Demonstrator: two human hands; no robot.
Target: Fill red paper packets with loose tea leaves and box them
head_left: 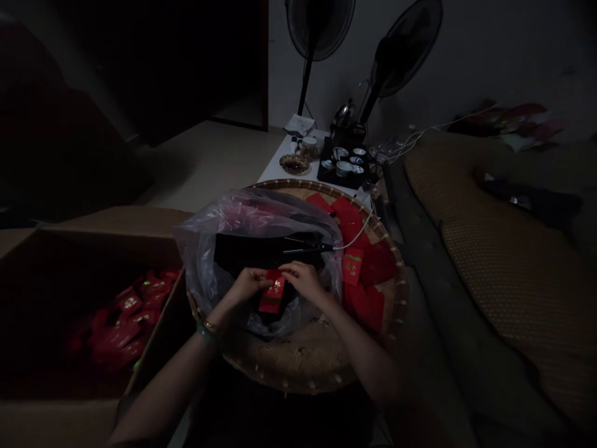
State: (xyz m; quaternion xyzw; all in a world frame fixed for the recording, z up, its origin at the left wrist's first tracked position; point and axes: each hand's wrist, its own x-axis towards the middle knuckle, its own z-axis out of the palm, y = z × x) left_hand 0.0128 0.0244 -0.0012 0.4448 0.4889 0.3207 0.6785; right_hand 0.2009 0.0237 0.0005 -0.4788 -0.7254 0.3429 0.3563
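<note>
Between my two hands is a small red envelope (pixel 273 297) with gold print and a green band. My left hand (pixel 250 285) pinches its upper left edge, and the fingers of my right hand (pixel 302 277) close on its upper right corner. Beneath them a clear plastic bag (pixel 200 249) lies open, with dark contents, on a round woven bamboo tray (pixel 280 367). Just beyond my hands a dark, slim two-armed tool (pixel 310 248) with a white cord rests in the bag. More red envelopes (pixel 353 267) are spread over the tray's right side.
At left stands an open cardboard box (pixel 153 333) holding a heap of red packets (pixel 124 326). Behind the tray, a white table (pixel 275 168) carries a black tea tray (pixel 340 177) with small cups. Two fans (pixel 319 28) stand behind it. A woven mat (pixel 508 249) covers the seat at right.
</note>
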